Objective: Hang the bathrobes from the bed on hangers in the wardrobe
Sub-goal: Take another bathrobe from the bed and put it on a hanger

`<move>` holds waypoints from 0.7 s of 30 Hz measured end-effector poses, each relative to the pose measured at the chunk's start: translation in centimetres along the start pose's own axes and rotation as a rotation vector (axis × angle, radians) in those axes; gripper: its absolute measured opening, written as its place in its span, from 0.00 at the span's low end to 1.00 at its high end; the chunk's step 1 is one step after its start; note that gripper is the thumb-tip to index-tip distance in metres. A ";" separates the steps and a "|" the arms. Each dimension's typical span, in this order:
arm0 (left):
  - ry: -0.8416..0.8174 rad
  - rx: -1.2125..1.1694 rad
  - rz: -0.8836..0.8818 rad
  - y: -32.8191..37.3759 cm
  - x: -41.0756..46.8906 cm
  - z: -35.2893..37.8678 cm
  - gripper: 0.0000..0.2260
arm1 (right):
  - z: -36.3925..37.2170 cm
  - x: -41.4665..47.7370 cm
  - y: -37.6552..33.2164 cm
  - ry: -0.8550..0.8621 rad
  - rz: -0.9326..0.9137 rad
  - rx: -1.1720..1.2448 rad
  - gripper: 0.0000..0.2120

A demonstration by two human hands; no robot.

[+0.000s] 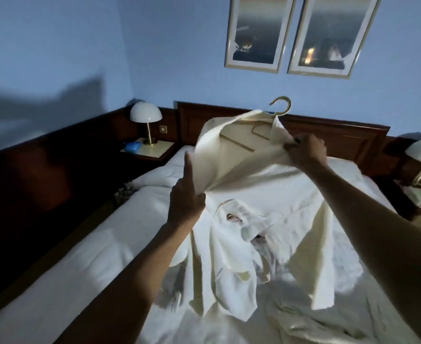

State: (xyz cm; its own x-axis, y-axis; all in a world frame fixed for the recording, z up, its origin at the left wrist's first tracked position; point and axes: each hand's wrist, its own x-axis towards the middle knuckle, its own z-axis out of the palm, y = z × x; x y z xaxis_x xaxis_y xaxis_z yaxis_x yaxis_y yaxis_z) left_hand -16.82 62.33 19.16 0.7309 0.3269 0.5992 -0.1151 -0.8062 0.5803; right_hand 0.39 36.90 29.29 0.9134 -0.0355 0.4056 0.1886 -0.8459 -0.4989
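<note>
Fitting the bathrobe (pixel 241 165) onto the hanger (pixel 282 105) above the bed (pixel 67 256), with the left hand (pixel 187 197) gripping its front edge and the right hand (pixel 306 150) pinching its collar, not yet carried to the wardrobe, out of view.

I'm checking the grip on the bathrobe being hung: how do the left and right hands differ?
The left hand grips the bathrobe by its front edge, low down, with its index finger pointing straight up. The right hand pinches the collar higher, beside the hanger, with its fingers curled. Both hold the same bathrobe above the bed.
</note>
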 end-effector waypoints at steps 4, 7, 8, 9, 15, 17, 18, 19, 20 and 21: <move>0.116 0.239 0.113 -3.9 -1.4 -5.6 0.34 | 3.7 -1.6 -5.9 -0.094 -0.144 0.053 0.13; 0.172 0.346 0.027 -7.1 -2.8 -11.4 0.30 | 6.1 -3.1 -12.6 -0.147 -0.297 0.122 0.11; 0.179 0.370 0.002 -8.2 -3.5 -13.6 0.30 | 6.8 -3.9 -15.0 -0.167 -0.345 0.151 0.11; 0.188 0.395 -0.023 -9.2 -4.1 -15.9 0.31 | 7.5 -4.8 -17.7 -0.188 -0.390 0.180 0.11; 0.312 0.525 -0.189 -15.1 -9.7 -30.8 0.29 | 11.4 -12.6 -34.0 -0.257 -0.694 0.335 0.08; 0.355 0.569 -0.215 -17.2 -12.2 -36.6 0.28 | 12.7 -16.6 -40.0 -0.251 -0.789 0.391 0.08; 0.377 0.590 -0.228 -18.2 -13.5 -39.6 0.28 | 13.2 -18.7 -43.0 -0.265 -0.823 0.417 0.09; 0.397 0.615 -0.245 -19.2 -14.8 -42.6 0.28 | 13.8 -20.9 -45.9 -0.288 -0.850 0.447 0.08; 0.417 0.643 -0.267 -20.1 -16.2 -45.5 0.28 | 14.3 -23.2 -48.8 -0.312 -0.877 0.476 0.08; 0.436 0.668 -0.294 -20.8 -17.6 -48.4 0.29 | 15.0 -25.5 -51.7 -0.336 -0.906 0.508 0.09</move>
State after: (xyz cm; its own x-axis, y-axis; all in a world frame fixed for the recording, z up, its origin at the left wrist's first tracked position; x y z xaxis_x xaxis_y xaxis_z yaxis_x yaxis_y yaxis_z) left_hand -59.88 97.27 23.24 0.3287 0.6190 0.7133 0.5601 -0.7359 0.3805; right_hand -27.22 89.52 33.31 0.3972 0.7026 0.5905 0.8976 -0.1632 -0.4096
